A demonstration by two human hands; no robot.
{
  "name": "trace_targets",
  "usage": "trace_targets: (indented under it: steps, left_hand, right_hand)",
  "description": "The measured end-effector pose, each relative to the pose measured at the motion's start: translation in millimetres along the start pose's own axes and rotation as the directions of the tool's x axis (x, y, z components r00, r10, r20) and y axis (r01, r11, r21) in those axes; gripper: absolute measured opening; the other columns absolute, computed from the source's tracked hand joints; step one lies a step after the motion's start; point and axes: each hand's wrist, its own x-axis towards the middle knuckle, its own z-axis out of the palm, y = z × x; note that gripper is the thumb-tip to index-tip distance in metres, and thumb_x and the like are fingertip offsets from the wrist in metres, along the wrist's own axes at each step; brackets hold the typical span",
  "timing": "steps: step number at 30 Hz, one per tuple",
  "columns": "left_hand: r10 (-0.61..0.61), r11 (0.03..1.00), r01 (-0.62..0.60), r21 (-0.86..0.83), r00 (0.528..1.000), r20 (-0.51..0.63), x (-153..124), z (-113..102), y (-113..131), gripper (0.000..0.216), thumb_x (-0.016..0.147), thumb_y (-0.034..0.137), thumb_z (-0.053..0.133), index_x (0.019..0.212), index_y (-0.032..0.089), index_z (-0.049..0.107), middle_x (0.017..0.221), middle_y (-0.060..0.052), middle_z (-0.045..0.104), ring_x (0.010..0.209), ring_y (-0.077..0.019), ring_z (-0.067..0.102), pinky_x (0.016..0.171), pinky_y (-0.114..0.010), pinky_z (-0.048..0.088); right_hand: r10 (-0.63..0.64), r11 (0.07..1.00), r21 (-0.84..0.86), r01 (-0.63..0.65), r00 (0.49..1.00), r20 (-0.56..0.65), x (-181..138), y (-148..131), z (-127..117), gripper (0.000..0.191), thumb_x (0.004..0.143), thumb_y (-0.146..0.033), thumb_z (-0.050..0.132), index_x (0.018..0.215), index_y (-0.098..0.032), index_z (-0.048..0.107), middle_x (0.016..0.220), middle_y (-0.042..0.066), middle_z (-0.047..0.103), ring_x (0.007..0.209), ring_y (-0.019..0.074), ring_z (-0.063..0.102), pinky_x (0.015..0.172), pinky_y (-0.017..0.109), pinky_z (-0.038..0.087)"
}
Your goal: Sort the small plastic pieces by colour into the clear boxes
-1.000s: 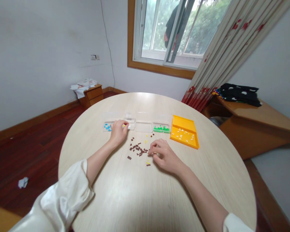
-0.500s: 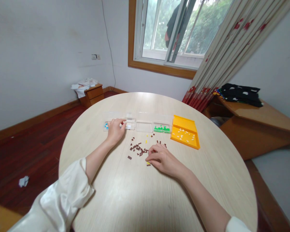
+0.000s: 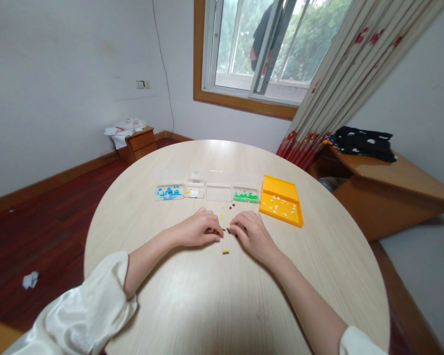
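Note:
Small brown toy bricks (image 3: 228,230) lie on the table between my two hands. My left hand (image 3: 200,228) rests on the table with its fingers curved over part of the pile and its thumb apart from them; the bricks beneath are mostly hidden. From the right, my right hand (image 3: 252,232) curves toward the same bricks, a gap showing between thumb and fingers. Closer to me sits a little brown-and-yellow brick piece (image 3: 225,251), touched by neither hand. A few loose yellow bricks (image 3: 222,216) lie beyond the hands.
Clear boxes line the table (image 3: 214,301): one with blue bricks (image 3: 169,192), a small one (image 3: 194,191), a bare one (image 3: 218,194) and one with green bricks (image 3: 246,196). A yellow open case (image 3: 281,207) with white bricks stands at the right.
My left hand has come back from the clear boxes on the left and now covers part of the brown bricks. My right hand has moved slightly away from me, off the brown-and-yellow piece.

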Motion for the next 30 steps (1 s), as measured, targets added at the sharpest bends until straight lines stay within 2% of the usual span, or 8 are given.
trace_targets:
  steps: [4,11,16,19,22,24,26,30]
  left_hand:
    - [0.052,0.999,-0.05,-0.018,0.993,0.103,-0.2,6.5,3.1,0.01,0.082,0.022,0.063,0.09,0.02,0.069,0.084,-0.002,0.066,0.086,-0.0162,0.057,0.084,-0.032,0.029]
    - [0.062,0.997,-0.056,-0.047,0.991,0.122,0.8,11.6,9.6,0.01,0.083,0.023,0.06,0.085,0.02,0.07,0.082,-0.003,0.065,0.086,-0.0168,0.057,0.086,-0.032,0.03]
    - [0.04,0.997,-0.034,-0.065,0.994,0.101,1.5,14.9,12.3,0.012,0.081,0.013,0.057,0.078,0.019,0.068,0.081,-0.001,0.065,0.085,-0.016,0.058,0.093,-0.035,0.026]
    - [0.03,0.999,-0.027,-0.047,0.997,0.074,2.5,15.3,10.5,0.014,0.082,0.012,0.053,0.078,0.017,0.066,0.082,-0.002,0.064,0.084,-0.0159,0.057,0.089,-0.033,0.03]
    - [-0.049,0.999,0.048,-0.021,0.997,-0.061,4.9,14.1,5.7,0.014,0.083,0.014,0.052,0.079,0.016,0.065,0.081,-0.004,0.064,0.082,-0.0163,0.056,0.082,-0.031,0.034]
    - [-0.147,0.988,0.136,-0.067,0.967,-0.207,7.1,13.5,1.7,0.013,0.082,0.014,0.053,0.077,0.015,0.065,0.078,-0.004,0.063,0.078,-0.0154,0.055,0.077,-0.029,0.036]
    - [-0.258,0.962,0.209,-0.176,0.908,-0.329,9.5,13.7,-1.6,0.012,0.08,0.013,0.054,0.076,0.014,0.065,0.075,-0.003,0.061,0.071,-0.0134,0.053,0.07,-0.026,0.039]
    - [-0.436,0.87,0.276,-0.408,0.816,-0.379,14.3,17.2,-3.1,0.008,0.077,0.014,0.057,0.074,0.013,0.064,0.07,-0.002,0.061,0.061,-0.0107,0.05,0.06,-0.023,0.039]
  right_hand:
    - [0.013,1.0,-0.006,-0.013,1.0,-0.021,0.0,2.0,1.5,0.011,0.087,-0.018,0.05,0.078,-0.019,0.056,0.081,0.004,0.061,0.081,0.0185,0.05,0.073,0.033,0.034]
    - [0.006,1.0,-0.022,-0.007,0.998,-0.06,0.9,4.7,4.8,0.01,0.086,-0.019,0.052,0.077,-0.019,0.056,0.08,0.004,0.06,0.08,0.019,0.05,0.073,0.033,0.035]
    - [0.002,0.999,-0.033,-0.006,0.992,-0.123,1.9,7.3,8.6,0.008,0.086,-0.021,0.053,0.078,-0.02,0.056,0.079,0.004,0.06,0.079,0.019,0.05,0.073,0.034,0.036]
    - [0.017,0.999,-0.038,-0.023,0.989,-0.149,1.9,9.5,10.3,0.008,0.086,-0.021,0.054,0.079,-0.019,0.056,0.079,0.004,0.06,0.079,0.0192,0.05,0.073,0.034,0.036]
    - [0.019,0.999,-0.023,-0.024,0.98,-0.196,1.3,11.4,11.1,0.008,0.087,-0.02,0.052,0.081,-0.019,0.057,0.08,0.004,0.06,0.08,0.0194,0.051,0.073,0.034,0.037]
    - [0.003,1.0,-0.008,-0.005,0.972,-0.233,0.9,11.6,11.3,0.008,0.088,-0.019,0.051,0.082,-0.019,0.057,0.08,0.004,0.061,0.08,0.0193,0.051,0.073,0.034,0.038]
    - [-0.013,1.0,0.005,0.015,0.965,-0.262,0.7,10.1,11.4,0.009,0.088,-0.019,0.051,0.083,-0.019,0.058,0.081,0.005,0.061,0.08,0.0194,0.052,0.074,0.034,0.039]
    - [-0.044,0.998,0.032,0.055,0.955,-0.292,1.0,2.0,12.0,0.011,0.088,-0.021,0.051,0.085,-0.02,0.061,0.081,0.005,0.062,0.081,0.0196,0.053,0.074,0.035,0.041]
